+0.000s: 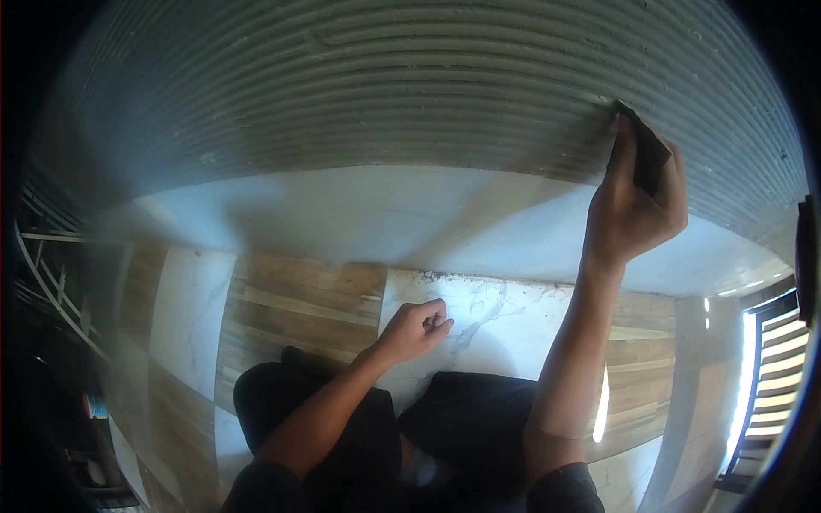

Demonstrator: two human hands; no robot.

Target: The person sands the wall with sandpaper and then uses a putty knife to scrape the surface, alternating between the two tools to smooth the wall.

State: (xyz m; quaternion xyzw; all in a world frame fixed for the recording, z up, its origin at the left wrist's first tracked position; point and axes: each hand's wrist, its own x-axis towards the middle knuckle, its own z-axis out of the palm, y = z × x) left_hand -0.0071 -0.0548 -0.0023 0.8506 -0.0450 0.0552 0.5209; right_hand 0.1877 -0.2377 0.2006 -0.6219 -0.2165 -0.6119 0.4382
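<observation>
My right hand (637,201) reaches up to the ribbed grey wall (385,94). A dark, folded piece of sandpaper (653,162) is pinched between its thumb and fingers, the upper edge touching the ridges. Part of the sheet is hidden inside the palm. My left hand (415,332) hovers low over the white marbled tile in front of my knees, curled into a loose fist, with nothing visible in it.
A smooth white band (359,209) runs along the wall's base. Wood-pattern tiles (299,299) and marbled tiles (479,316) cover the floor. Metal racks (60,274) stand at left. A slatted shutter (774,376) is at right, and my dark-clothed knees (466,410) are below.
</observation>
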